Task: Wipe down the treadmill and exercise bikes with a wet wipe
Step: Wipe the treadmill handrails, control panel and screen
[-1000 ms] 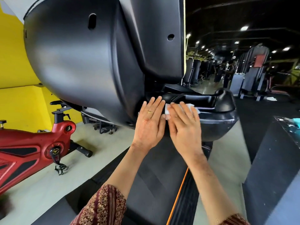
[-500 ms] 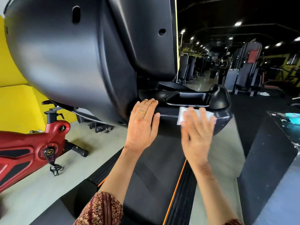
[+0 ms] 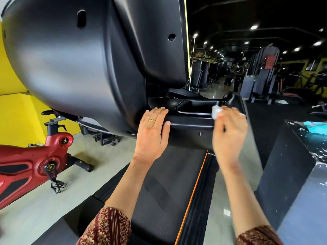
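The wet wipe (image 3: 215, 111) is now raised from the front of the console (image 3: 191, 125) to the right rim of the tray (image 3: 194, 107) on the treadmill (image 3: 168, 191), and is pinched in the blurred right hand (image 3: 228, 133). The left hand (image 3: 152, 133) is laid flat, fingers straight, on the console's left edge.

Matt black plastic treadmill console (image 3: 74, 68) (smooth), glossy tray (image 3: 194, 107)
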